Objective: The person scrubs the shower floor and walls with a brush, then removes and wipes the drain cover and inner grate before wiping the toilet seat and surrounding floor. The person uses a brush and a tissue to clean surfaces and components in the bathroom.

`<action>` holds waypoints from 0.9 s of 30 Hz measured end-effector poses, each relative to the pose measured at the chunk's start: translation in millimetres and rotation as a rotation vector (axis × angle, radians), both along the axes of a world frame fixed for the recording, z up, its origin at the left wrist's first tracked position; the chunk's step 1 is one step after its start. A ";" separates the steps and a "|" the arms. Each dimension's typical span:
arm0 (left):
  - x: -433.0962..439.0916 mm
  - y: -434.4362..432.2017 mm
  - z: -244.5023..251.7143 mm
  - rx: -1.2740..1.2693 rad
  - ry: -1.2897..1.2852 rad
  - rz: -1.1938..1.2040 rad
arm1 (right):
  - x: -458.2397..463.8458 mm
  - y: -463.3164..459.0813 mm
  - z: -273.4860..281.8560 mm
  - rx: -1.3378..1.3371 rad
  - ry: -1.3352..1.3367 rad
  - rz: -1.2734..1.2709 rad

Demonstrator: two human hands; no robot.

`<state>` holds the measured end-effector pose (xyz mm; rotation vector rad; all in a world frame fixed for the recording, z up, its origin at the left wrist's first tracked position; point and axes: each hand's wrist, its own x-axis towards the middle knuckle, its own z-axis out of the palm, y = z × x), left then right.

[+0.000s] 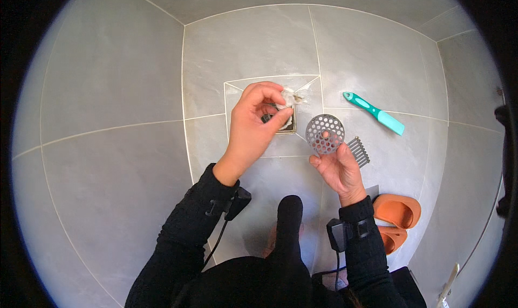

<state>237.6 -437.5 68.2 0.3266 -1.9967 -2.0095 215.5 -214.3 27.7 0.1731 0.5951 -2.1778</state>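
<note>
Between the thumb and fingers of my left hand (pixel 259 113) is a whitish, damp-looking wad (pixel 288 98), possibly tissue, with brownish bits at its right side. Below that hand lies an uncovered square floor drain (pixel 288 130), partly hidden by the fingers. Its opening is dark, and some white matter shows at the edge. My right hand (pixel 342 170) holds a round, grey perforated drain strainer (pixel 325 134) tilted up to the right of the drain. A fingertip shows through its holes. Just past that hand, a grey slotted drain grate (pixel 359 151) rests on the floor, partly covered.
A teal-handled brush or scraper (pixel 374 113) lies on the tiled floor (pixel 376 69) at right. Orange slippers (pixel 398 211) sit beside my right forearm. Tiled walls (pixel 117 73) rise at the left and back. Cables hang from black devices (pixel 238 202) strapped to both wrists.
</note>
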 end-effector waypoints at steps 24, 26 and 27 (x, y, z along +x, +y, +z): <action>2.5 -3.4 1.8 -0.332 -0.206 0.011 | -34.3 15.6 52.3 1.296 1.049 -0.169; 1.8 -14.5 1.3 -0.266 -0.172 0.056 | -51.7 4.2 67.7 1.301 1.261 -0.379; 1.3 -19.2 1.3 -0.237 -0.159 0.082 | -61.3 -3.0 73.4 1.311 1.358 -0.474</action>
